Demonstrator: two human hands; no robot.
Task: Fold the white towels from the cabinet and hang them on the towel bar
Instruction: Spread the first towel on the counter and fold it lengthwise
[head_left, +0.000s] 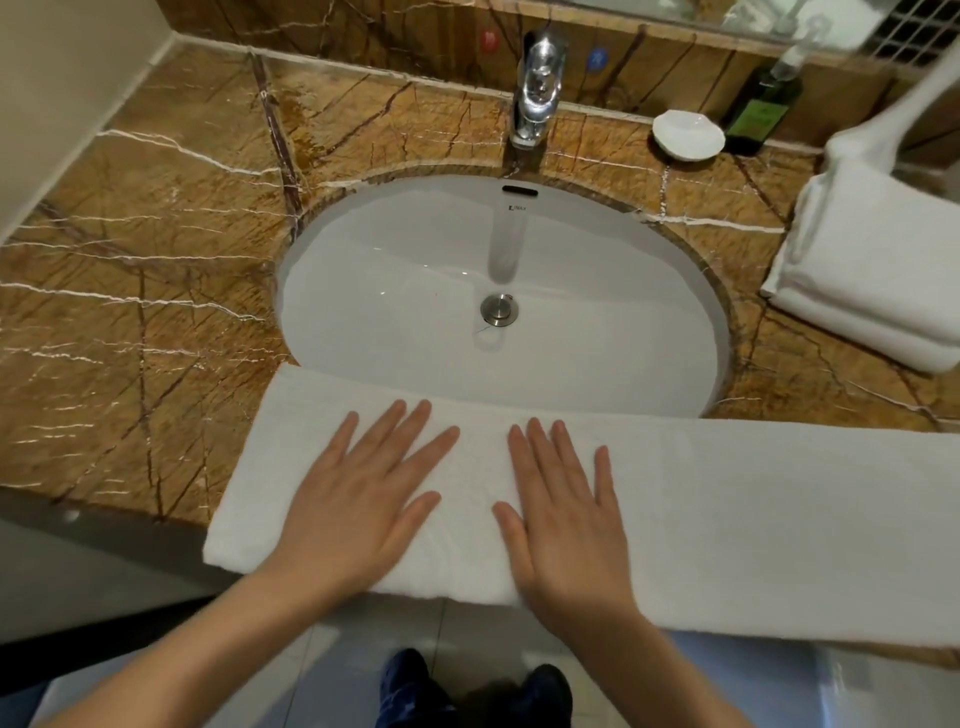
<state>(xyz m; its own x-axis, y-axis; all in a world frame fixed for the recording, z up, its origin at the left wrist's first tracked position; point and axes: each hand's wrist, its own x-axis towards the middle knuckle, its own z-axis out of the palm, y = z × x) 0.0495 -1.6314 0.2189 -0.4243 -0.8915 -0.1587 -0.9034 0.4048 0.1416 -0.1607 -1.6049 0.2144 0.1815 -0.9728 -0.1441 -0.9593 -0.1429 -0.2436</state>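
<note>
Hands lie flat, palms down and fingers spread, side by side on a white towel: the left hand sits toward the towel's left end, and the right hand is just beside it, nearer the middle. The towel is folded into a long strip along the front edge of the brown marble bench. Its far edge overlaps the near rim of the oval white sink, and its right end runs out of view. Behind the sink stands a chrome tap; right of it sit a white dish and a dark green bottle. At the far right, more folded white towels rest stacked on the bench. Dark shoes show below the bench's edge.
</note>
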